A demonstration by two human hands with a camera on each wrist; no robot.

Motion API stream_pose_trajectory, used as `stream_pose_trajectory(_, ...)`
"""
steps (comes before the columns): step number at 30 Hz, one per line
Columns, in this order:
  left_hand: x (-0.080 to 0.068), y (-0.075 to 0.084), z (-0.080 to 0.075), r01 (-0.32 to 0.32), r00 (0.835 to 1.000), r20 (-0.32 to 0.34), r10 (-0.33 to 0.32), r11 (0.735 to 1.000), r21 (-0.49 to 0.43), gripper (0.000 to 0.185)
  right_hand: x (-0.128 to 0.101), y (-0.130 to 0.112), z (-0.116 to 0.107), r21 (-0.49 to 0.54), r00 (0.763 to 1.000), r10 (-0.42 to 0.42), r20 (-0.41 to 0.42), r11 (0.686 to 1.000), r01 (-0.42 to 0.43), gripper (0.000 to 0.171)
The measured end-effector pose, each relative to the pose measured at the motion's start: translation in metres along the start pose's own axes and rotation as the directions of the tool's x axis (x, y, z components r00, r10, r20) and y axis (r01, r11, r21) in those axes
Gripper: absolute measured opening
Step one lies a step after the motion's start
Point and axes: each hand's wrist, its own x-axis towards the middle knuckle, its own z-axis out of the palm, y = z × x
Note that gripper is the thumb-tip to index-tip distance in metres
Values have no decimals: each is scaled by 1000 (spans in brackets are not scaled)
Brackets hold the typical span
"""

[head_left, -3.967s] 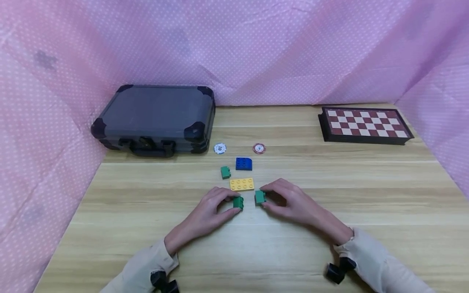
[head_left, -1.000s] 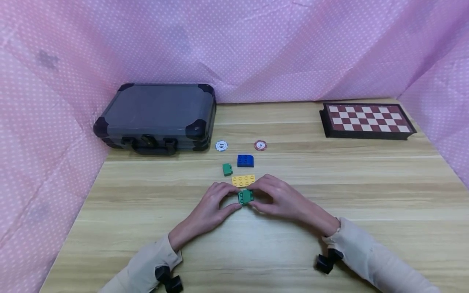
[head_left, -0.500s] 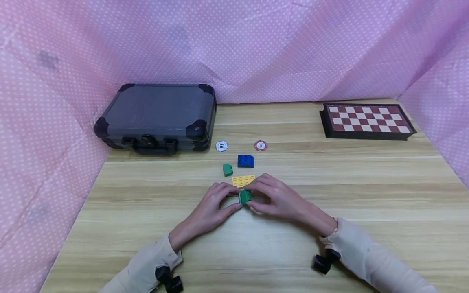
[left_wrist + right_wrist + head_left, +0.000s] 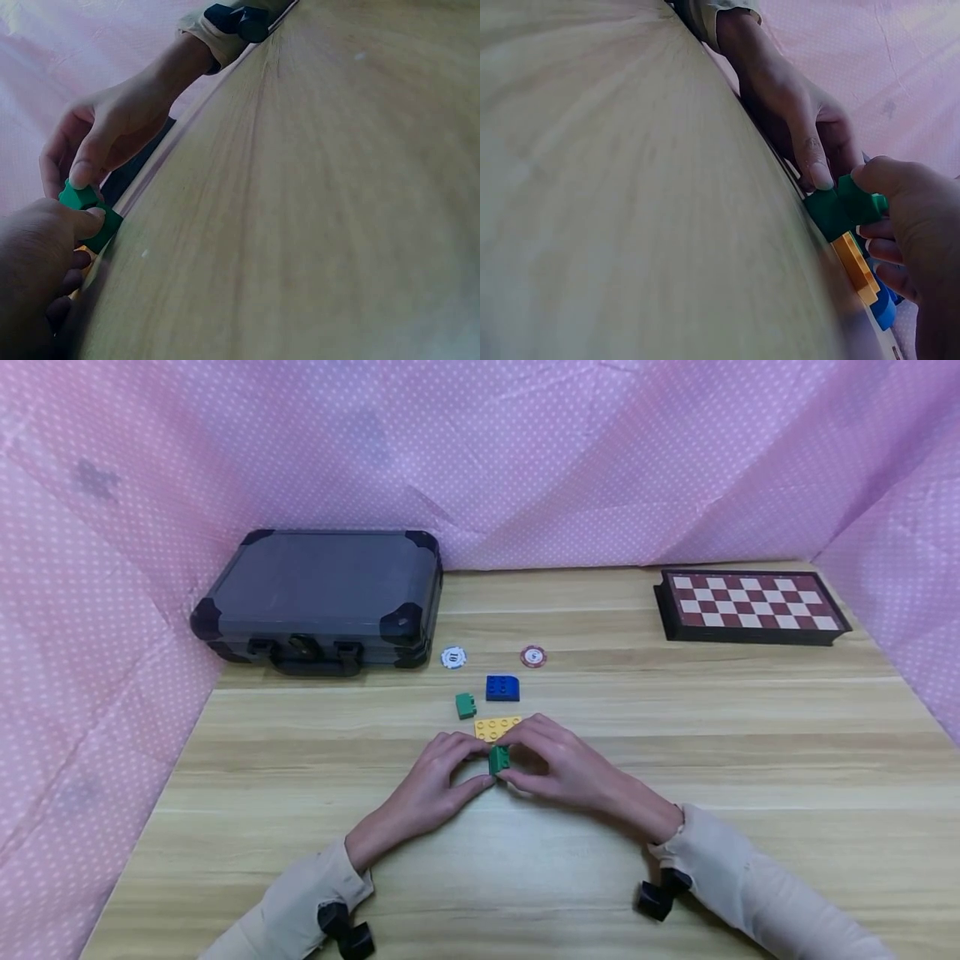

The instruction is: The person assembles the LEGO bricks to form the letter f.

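My left hand [image 4: 431,789] pinches a small green toy brick [image 4: 109,229] low at the tabletop, thumb on the near side. From the right, my right hand [image 4: 566,768] grips a second green brick [image 4: 859,199] between thumb and fingers. In both wrist views this second brick sits tilted against the top of the first, the two overlapping. Seen from the head, they line up as one green block [image 4: 498,760]. Right behind the hands lies a yellow brick [image 4: 495,728] with studs up, partly covered by the right fingers.
Beyond the yellow brick lie a third green brick [image 4: 466,706] and a blue brick [image 4: 502,688]. Farther back are a white poker chip [image 4: 453,657] and a red one [image 4: 533,656]. A grey case [image 4: 322,585] stands back left, a checkered game board [image 4: 753,606] back right.
Four seconds ago the two green bricks were apart, one in each hand. My right hand has since come left with its brick onto the left one, shifting slightly farther left in the last second.
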Motion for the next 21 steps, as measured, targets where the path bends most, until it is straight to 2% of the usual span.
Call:
stream_pose_trajectory(3, 0, 0, 0, -9, 1000, 3, 9, 1000, -5, 33, 1, 0, 1, 16, 1000, -18, -7, 1000, 18, 36)
stream_pose_trajectory(10, 1, -2, -1, -13, 1000, 3, 13, 1000, -5, 33, 2, 0, 4, 33, 1000, 2, -13, 999, -1, 33)
stream_pose_trajectory(21, 1, -2, -2, -6, 1000, 15, 6, 1000, -10, 34, 3, 0, 4, -21, 1000, -20, 24, 1000, 20, 31)
